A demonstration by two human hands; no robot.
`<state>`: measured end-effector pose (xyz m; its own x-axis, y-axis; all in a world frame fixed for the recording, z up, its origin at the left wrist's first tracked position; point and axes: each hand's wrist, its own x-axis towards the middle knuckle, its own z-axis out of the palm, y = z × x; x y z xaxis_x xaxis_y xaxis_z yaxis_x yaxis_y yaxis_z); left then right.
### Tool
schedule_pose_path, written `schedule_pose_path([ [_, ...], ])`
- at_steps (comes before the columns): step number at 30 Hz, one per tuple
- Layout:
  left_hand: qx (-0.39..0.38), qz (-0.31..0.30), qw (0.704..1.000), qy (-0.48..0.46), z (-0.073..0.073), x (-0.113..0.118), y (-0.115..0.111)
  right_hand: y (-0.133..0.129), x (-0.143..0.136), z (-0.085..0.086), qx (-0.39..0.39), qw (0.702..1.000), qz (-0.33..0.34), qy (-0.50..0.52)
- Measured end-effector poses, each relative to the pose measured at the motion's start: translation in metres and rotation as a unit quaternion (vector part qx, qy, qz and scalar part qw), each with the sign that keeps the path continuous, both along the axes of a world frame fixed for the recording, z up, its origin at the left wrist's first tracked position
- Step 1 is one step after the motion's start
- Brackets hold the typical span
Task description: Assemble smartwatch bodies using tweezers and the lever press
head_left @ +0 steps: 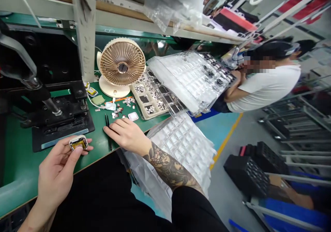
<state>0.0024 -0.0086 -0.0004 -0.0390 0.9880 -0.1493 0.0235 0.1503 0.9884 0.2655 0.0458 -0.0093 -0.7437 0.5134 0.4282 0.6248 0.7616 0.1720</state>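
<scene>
In my left hand [55, 170] is a small rounded-square, pale watch-like housing [78, 143], its open side up with a yellow and dark part inside. The thumb presses on its near edge while the fingers curl beneath. My right hand [129, 135] is over the green bench near its front edge, fingers closed round the middle of black tweezers [110, 144]. The tips of the tweezers point away from me. Beyond that hand lie a white rounded-square piece [133, 116] and several small loose chips [117, 113].
A black lever press [59, 111] stands at the left, with a beige fan [122, 66] behind. Right of it are a parts tray [144, 104] and stacked clear plastic trays [186, 77]. More blister trays [181, 139] sit beside my lap. A co-worker [266, 83] is farther right.
</scene>
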Motion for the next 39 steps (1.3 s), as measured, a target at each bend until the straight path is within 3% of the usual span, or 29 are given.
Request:
schedule_pose_path([
  [2,0.013,-0.008,1.0,0.005,-0.003,-0.002,0.0,0.01,0.015,0.004,-0.017,0.999,-0.041,0.016],
  [4,0.025,-0.015,1.0,0.008,-0.007,-0.004,0.001,0.025,0.048,0.014,-0.013,0.988,-0.124,0.089],
  [7,0.037,-0.023,0.999,0.007,-0.012,-0.007,0.003,0.054,0.109,0.032,-0.017,0.938,-0.296,0.18],
  [10,0.041,-0.03,0.999,-0.006,-0.013,-0.008,0.003,0.083,0.153,0.04,-0.072,0.91,-0.381,0.147],
  [14,0.021,-0.032,0.999,-0.024,-0.01,-0.006,0.001,0.102,0.164,0.029,-0.132,0.906,-0.393,0.089],
  [18,0.028,-0.031,0.999,-0.032,-0.008,-0.005,0.001,0.104,0.157,0.018,-0.132,0.9,-0.405,0.09],
  [26,0.013,-0.031,0.999,-0.025,-0.002,-0.003,0.0,0.107,0.159,0.017,-0.131,0.898,-0.402,0.119],
  [34,0.055,-0.023,0.996,-0.062,-0.014,-0.006,0.002,0.092,0.168,0.027,-0.079,0.867,-0.433,0.235],
  [39,0.087,-0.039,0.995,0.032,-0.016,-0.007,0.002,0.08,0.142,0.027,-0.068,0.878,-0.352,0.316],
])
